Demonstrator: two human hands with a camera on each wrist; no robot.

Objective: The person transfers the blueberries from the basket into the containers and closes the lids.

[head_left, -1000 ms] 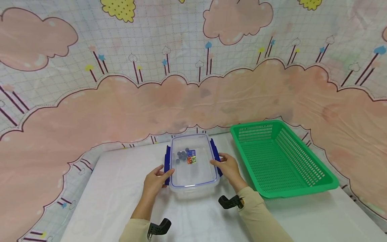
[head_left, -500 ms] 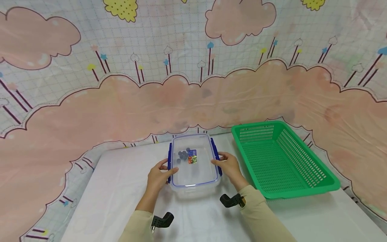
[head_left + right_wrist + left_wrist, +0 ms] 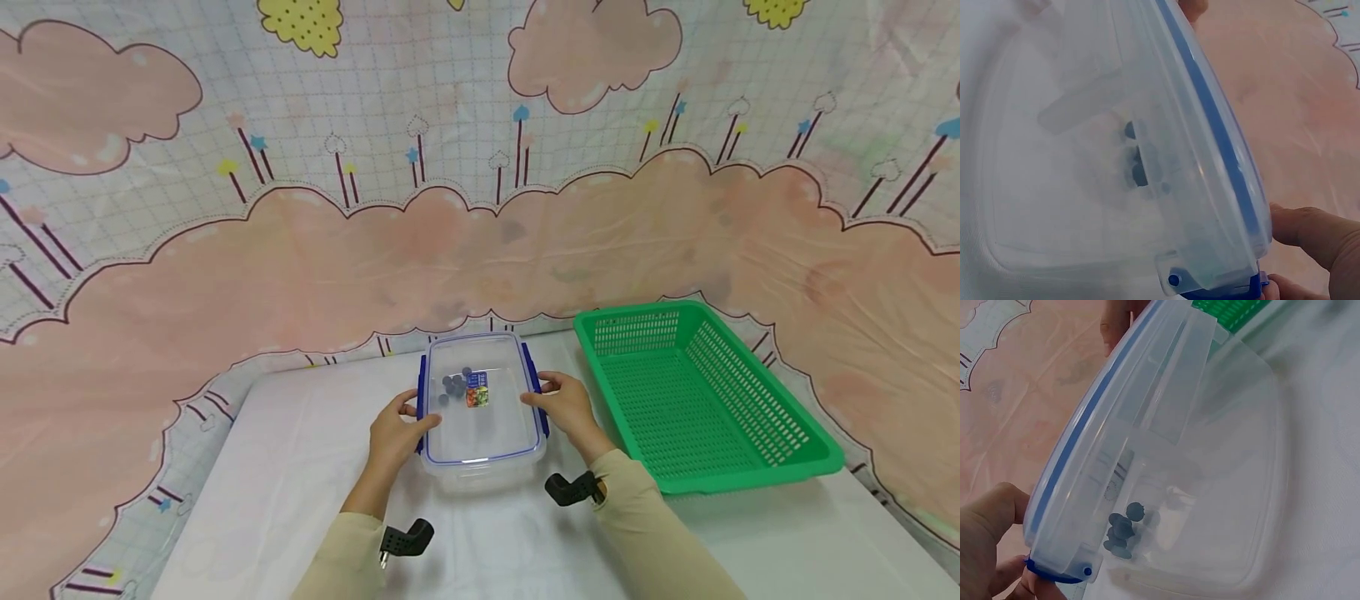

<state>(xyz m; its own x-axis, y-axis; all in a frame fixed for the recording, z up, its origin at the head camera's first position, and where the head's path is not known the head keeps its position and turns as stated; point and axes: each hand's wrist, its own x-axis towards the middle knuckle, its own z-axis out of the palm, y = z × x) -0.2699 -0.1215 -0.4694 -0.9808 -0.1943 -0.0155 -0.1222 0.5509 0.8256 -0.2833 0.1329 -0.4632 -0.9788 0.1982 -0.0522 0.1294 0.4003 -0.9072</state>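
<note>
A clear plastic food container with a blue-edged lid stands on the white-covered table. Several blueberries lie inside it, toward the left, near a small coloured label on the lid. My left hand grips its left side, thumb on the lid's edge and fingers at the blue latch. On the opposite side my right hand pinches the edge likewise, thumb on top and fingers at the right blue latch. Both latches lie close along the container's sides. Some fingertips are hidden behind the latches.
To the right of the container stands a green slotted plastic basket, with nothing in it. The white tablecloth runs back to a printed cloth backdrop. Black wrist devices sit on both forearms.
The left latch, which stuck out from the container's side, now lies in against it. My left hand has shifted slightly right with it. The right hand has barely moved.
</note>
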